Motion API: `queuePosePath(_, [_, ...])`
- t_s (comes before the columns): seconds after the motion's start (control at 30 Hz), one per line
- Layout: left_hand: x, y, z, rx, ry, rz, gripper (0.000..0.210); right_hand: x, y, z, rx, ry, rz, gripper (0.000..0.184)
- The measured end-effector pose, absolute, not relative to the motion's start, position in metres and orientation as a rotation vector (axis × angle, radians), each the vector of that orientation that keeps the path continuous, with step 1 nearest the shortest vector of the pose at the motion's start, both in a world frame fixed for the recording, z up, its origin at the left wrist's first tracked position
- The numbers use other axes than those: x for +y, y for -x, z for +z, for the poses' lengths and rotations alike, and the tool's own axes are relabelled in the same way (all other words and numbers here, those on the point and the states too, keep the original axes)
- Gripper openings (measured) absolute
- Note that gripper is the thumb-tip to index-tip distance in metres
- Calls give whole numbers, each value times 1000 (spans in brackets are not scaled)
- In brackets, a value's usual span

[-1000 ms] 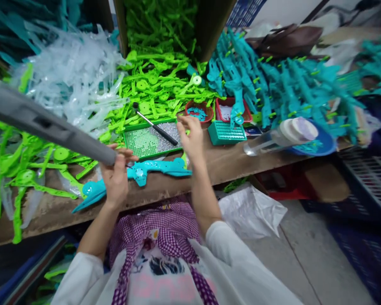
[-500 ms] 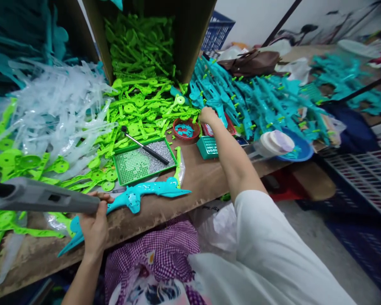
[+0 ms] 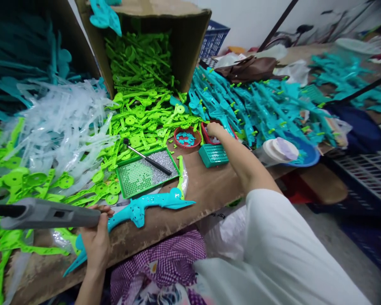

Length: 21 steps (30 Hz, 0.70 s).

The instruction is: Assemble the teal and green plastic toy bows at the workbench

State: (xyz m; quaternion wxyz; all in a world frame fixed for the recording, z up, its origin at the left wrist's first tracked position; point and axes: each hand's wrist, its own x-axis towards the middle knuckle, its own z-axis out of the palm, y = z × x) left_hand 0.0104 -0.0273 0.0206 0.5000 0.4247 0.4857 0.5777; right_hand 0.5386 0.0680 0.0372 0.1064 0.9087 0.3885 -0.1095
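My left hand (image 3: 95, 241) is closed round the handle end of a long blue plastic part (image 3: 138, 212) at the table's front edge. A grey hand-held power tool (image 3: 60, 213) overlaps this hand at its right end; whether the fingers touch it I cannot tell. My right hand (image 3: 216, 129) reaches down into a red basket (image 3: 206, 134), its fingertips hidden inside. Beside that basket are a round red basket (image 3: 186, 144) of small blue pieces and a teal basket (image 3: 213, 156). A green tray (image 3: 122, 191) holds small silvery pieces, with a black-handled screwdriver (image 3: 155, 164) lying across it.
Lime-green plastic parts (image 3: 142, 114) spill from a cardboard box (image 3: 180, 46). Clear-looking plastic parts (image 3: 66, 114) pile up at left. Rows of blue parts (image 3: 257, 101) fill the back right, near a brown bag (image 3: 254, 70). White lids (image 3: 281, 150) and a blue bowl (image 3: 311, 157) stand at right.
The view has tilted up slightly, so the scene sits lower. My right hand appears deeper in the red basket. My left hand keeps its hold on the blue plastic part.
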Motion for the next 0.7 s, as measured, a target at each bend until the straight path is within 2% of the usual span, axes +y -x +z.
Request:
queuePosePath(0.23, [-25,-11,16,1208,-1091,1351,35,53,-539,44,1188,-2757,-128,41])
queuePosePath(0.53, [-18,4,17,1239,-1224,1250,36,33,-529,53,1281,-2854,12,41])
queuePosePath(0.7, [-14,7,18,1254,-1266,1221,39,26,-533,59,1260,-2858,-79,36])
